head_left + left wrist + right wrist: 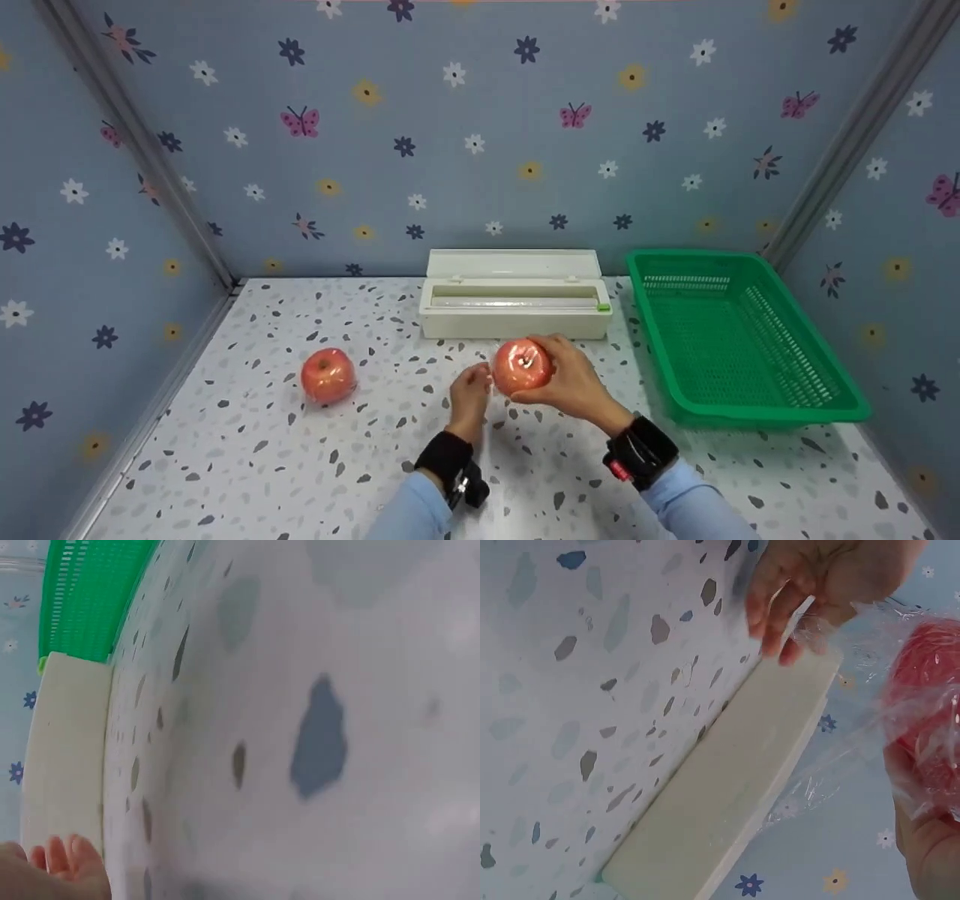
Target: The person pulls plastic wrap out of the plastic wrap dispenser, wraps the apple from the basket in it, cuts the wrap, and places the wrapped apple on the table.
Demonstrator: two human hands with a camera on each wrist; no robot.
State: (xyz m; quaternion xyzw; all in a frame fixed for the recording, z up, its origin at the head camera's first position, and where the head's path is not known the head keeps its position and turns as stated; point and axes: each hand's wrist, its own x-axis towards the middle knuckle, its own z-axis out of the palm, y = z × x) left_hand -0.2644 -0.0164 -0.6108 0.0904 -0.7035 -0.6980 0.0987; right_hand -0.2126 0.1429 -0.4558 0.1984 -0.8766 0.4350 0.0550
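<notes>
My right hand [574, 379] grips a red apple [521, 367], its fingers and thumb round the side. Clear cling film [847, 716] wraps this apple and stretches loosely from it in the right wrist view. Just left of the apple, my left hand [469, 394] pinches the trailing film with curled fingers. The left wrist view has only part of that left hand [64, 870] in its lower corner, without the apple. A second red apple [328, 376] rests on the speckled table to the left, apart from both hands.
Behind the hands stands a white cling film box [517, 325] with its lid up and a roll inside. A green plastic basket [750, 411] sits at the right. Patterned blue walls [480, 202] enclose the speckled table [247, 450].
</notes>
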